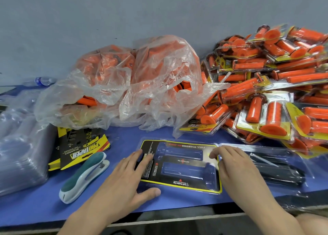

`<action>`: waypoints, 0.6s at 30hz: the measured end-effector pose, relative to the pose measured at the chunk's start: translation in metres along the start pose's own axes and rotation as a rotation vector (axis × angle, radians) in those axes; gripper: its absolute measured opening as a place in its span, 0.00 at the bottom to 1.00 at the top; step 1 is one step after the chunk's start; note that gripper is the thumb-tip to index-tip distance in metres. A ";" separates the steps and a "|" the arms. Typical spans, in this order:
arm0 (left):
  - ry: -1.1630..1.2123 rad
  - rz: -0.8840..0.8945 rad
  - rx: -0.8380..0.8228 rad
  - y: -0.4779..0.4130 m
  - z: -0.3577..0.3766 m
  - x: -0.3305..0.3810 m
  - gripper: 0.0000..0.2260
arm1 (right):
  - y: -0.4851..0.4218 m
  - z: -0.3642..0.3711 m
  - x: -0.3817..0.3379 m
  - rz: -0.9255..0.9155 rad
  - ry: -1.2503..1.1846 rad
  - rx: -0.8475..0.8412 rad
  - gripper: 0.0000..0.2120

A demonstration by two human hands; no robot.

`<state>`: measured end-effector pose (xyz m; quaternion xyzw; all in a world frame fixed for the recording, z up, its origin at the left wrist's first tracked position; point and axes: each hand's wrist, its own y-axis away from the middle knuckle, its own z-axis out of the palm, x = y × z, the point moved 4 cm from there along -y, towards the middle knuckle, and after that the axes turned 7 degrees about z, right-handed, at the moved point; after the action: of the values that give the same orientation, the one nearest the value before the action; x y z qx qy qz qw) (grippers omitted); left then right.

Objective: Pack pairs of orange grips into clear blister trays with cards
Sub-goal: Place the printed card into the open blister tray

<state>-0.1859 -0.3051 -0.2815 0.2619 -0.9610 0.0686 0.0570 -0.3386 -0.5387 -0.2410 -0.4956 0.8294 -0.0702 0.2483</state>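
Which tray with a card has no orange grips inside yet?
The tray under the left hand and right hand; the packs piled at right all hold grips.

Clear blister tray (184, 170) lying open on the blue bench (124, 135), black-and-yellow card (179, 161) inside, both cavities apparently empty, orange grips (87, 100) behind.

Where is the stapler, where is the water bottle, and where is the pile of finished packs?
Teal and white plastic stapler (79, 177), head view, middle of its body.
Clear plastic water bottle (42, 80), head view, on its blue label.
Pile of packed orange grips (292, 73), head view, an orange grip mid-pile.
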 end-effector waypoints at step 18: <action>0.361 -0.197 0.582 0.047 -0.128 -0.090 0.17 | -0.019 0.016 -0.041 -0.104 -0.149 0.018 0.14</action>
<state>-0.1234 -0.1998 -0.1735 0.3421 -0.8459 0.3786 0.1551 -0.3004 -0.5109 -0.2345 -0.5397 0.7810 -0.0536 0.3096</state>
